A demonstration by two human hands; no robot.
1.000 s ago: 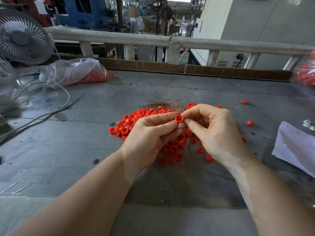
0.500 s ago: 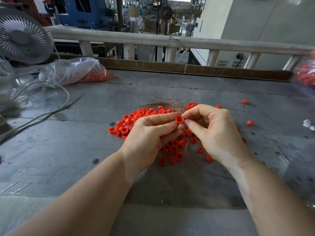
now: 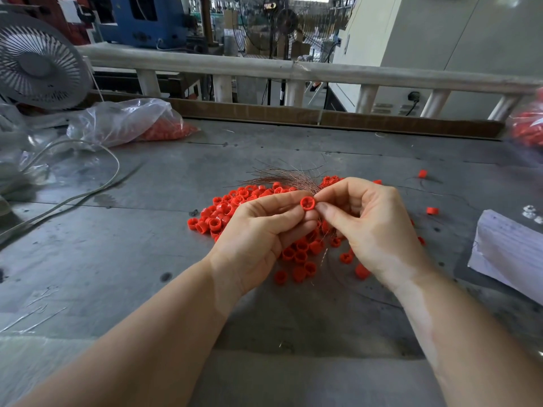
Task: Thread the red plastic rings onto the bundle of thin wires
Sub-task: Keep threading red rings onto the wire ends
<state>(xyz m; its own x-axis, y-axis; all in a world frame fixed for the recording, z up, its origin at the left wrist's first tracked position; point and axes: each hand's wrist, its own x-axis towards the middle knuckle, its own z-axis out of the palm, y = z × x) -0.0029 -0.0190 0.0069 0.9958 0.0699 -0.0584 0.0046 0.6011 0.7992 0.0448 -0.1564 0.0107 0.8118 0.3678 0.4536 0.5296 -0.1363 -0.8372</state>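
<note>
Left hand (image 3: 258, 239): fingers curled, thumb and forefinger pinching one red ring (image 3: 307, 203) above the table (image 3: 117, 259).
Right hand (image 3: 373, 230): fingertips pinched together just right of the ring; they seem to hold the wire bundle (image 3: 291, 179), but the grip point is hidden behind the fingers.
Ring: open end faces the camera; whether wire passes through it is hard to tell.
Wire bundle: thin coppery strands fan out up-left behind the hands; lower ends covered by the right hand.
Ring pile (image 3: 232, 212): loose on the table beneath both hands, partly covered by them.
Strays: single ring (image 3: 422, 173) and another (image 3: 432, 210) to the right.
Plastic bag (image 3: 126, 121): far left, red contents blurred.
Paper (image 3: 511, 254): cut off at right edge.
Fan (image 3: 38, 66): cut off at left edge.
</note>
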